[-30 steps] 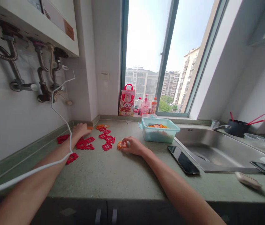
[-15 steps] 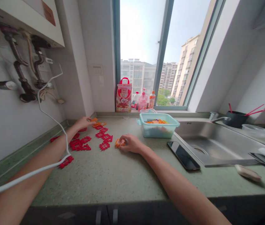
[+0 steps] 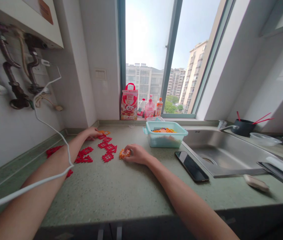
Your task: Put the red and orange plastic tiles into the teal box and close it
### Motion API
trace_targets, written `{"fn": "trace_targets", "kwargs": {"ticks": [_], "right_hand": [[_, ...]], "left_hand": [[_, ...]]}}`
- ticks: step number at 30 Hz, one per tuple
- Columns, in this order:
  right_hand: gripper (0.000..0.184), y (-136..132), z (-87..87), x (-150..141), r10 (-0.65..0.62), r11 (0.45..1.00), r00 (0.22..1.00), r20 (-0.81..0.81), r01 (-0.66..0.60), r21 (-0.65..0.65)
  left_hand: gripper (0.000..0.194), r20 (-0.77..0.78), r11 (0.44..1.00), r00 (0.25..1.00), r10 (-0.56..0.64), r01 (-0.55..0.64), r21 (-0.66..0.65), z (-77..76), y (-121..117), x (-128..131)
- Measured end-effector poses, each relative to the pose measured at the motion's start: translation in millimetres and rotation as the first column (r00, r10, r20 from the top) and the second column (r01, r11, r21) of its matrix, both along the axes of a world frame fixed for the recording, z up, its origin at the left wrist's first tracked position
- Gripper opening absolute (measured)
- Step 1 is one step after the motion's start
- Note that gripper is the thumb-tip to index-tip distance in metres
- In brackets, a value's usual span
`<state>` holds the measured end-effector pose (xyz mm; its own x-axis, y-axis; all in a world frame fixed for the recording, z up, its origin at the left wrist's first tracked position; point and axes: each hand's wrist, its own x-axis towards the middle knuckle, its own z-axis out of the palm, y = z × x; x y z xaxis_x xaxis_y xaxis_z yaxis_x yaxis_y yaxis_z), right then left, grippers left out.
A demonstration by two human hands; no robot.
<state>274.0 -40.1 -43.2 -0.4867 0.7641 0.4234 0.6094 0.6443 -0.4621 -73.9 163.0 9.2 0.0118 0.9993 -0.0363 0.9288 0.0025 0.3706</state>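
My left hand [image 3: 91, 133] reaches to the back of the counter, fingers closed at an orange interlocking plastic piece [image 3: 105, 132]; the fingertips are partly hidden. That piece lies at the far end of a zigzag chain of red interlocking pieces [image 3: 110, 147]. My right hand [image 3: 136, 154] rests on the counter right of the chain, its fingers closed around orange lattice pieces [image 3: 123, 154]; how many cannot be told. More red pieces [image 3: 84, 155] lie in a loose heap beside my left forearm, which hides some of them.
A light teal tub [image 3: 167, 139] with orange and other coloured pieces stands right of my right hand. A phone [image 3: 191, 166] lies before the steel sink [image 3: 221, 150]. A white cable [image 3: 65, 140] hangs across my left forearm. A bar of soap [image 3: 256, 183] sits at the right.
My left hand has lowered with its orange piece toward the far end of the chain. The right hand keeps its hold. The whole view has shifted slightly.
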Motion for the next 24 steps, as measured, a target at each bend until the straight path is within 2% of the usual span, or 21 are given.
{"fn": "trace_targets", "kwargs": {"ticks": [2, 7, 12, 14, 17, 20, 24], "right_hand": [[0.029, 0.1, -0.1, -0.3, -0.002, 1.000, 1.000, -0.002, 0.002, -0.003], [0.030, 1.4, -1.3, 0.0, -0.003, 1.000, 1.000, -0.005, 0.003, -0.017], [0.029, 0.8, 0.8, -0.1, -0.002, 1.000, 1.000, 0.002, 0.002, -0.003], [0.028, 0.2, 1.8, -0.3, 0.000, 1.000, 1.000, 0.002, 0.000, 0.004], [0.029, -0.2, 2.5, -0.6, -0.003, 1.000, 1.000, 0.008, 0.003, 0.002], [0.030, -0.5, 2.7, -1.1, -0.015, 1.000, 1.000, 0.016, 0.016, -0.010], [0.029, -1.4, 3.0, -1.6, -0.018, 1.000, 1.000, 0.018, 0.018, -0.003]], "left_hand": [[0.073, -0.036, 1.000, 0.999, 0.012, -0.011, 0.011, 1.1, 1.1, -2.7], [0.063, -0.198, 0.984, 0.980, -0.008, 0.043, 0.172, 0.5, 3.3, -4.3], [0.060, -0.189, 0.977, 0.981, -0.040, 0.078, 0.197, -1.7, 5.5, 2.6], [0.058, -0.170, 0.982, 0.985, -0.037, 0.068, 0.178, -1.8, 6.8, 5.3], [0.057, -0.147, 0.995, 0.988, -0.048, 0.061, 0.082, -1.4, 8.2, 8.1], [0.065, -0.145, 0.998, 0.988, -0.062, 0.066, 0.023, -0.5, 7.6, 9.8], [0.074, -0.100, 0.994, 0.993, -0.061, 0.069, 0.080, 2.1, 6.1, 13.7]]}}
